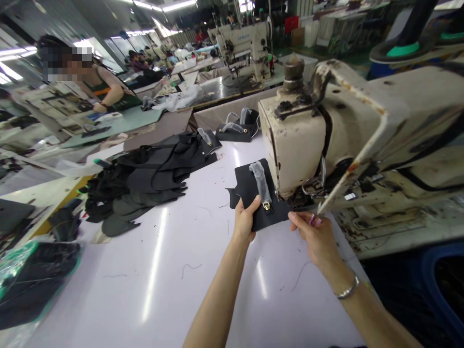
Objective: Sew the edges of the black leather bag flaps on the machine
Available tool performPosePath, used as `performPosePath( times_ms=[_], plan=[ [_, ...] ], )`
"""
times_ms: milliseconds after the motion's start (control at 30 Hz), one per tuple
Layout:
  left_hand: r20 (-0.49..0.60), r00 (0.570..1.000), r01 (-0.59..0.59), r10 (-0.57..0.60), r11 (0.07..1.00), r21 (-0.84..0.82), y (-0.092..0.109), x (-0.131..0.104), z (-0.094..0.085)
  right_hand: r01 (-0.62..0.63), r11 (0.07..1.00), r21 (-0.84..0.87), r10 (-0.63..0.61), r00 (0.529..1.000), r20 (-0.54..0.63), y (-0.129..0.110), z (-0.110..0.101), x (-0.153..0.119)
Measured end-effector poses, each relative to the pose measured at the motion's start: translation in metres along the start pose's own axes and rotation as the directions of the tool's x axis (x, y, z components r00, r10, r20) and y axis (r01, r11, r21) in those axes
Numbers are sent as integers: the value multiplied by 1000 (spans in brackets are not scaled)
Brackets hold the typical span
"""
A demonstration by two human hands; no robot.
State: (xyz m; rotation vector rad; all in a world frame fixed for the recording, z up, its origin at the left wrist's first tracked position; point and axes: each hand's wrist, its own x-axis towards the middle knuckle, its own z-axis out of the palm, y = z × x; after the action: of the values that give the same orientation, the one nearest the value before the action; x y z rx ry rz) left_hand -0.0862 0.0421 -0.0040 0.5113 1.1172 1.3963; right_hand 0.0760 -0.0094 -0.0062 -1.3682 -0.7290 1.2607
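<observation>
A flat black panel [249, 182] lies under the front of a cream sewing machine [295, 145]. On it is a handle [259, 179] in clear plastic wrap, with a gold ring fitting [267, 206] at its near end. My left hand [245, 217] grips the panel's near left edge, thumb on top and the other fingers mostly beneath. Close to the panel's right corner, by the needle area, is my right hand [315, 234], its fingers closed around small pink-handled snips [314, 220]. The tips of the snips are hidden.
Black cut pieces [155, 169] are heaped left of the panel. Behind it lie finished-looking black pieces with wrapped handles [234, 133]. A plastic-wrapped black bundle [38, 280] sits at the left edge. Another person [108, 89] works at a machine far left. A blue container [424, 275] stands lower right.
</observation>
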Motion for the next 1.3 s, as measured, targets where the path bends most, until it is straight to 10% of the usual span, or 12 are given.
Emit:
performPosePath(
  times_ms=[400,967,1300],
  plan=[
    [-19,1000,3,-3,1000,7,6,15,8,6,990,138,32,962,-270,5,28,-1],
    [30,1000,2,-4,998,69,16,17,11,-5,999,46,11,991,-131,12,34,-8],
    [9,1000,18,-19,996,89,15,19,12,-46,959,279,101,977,-185,14,57,-10]
  ],
)
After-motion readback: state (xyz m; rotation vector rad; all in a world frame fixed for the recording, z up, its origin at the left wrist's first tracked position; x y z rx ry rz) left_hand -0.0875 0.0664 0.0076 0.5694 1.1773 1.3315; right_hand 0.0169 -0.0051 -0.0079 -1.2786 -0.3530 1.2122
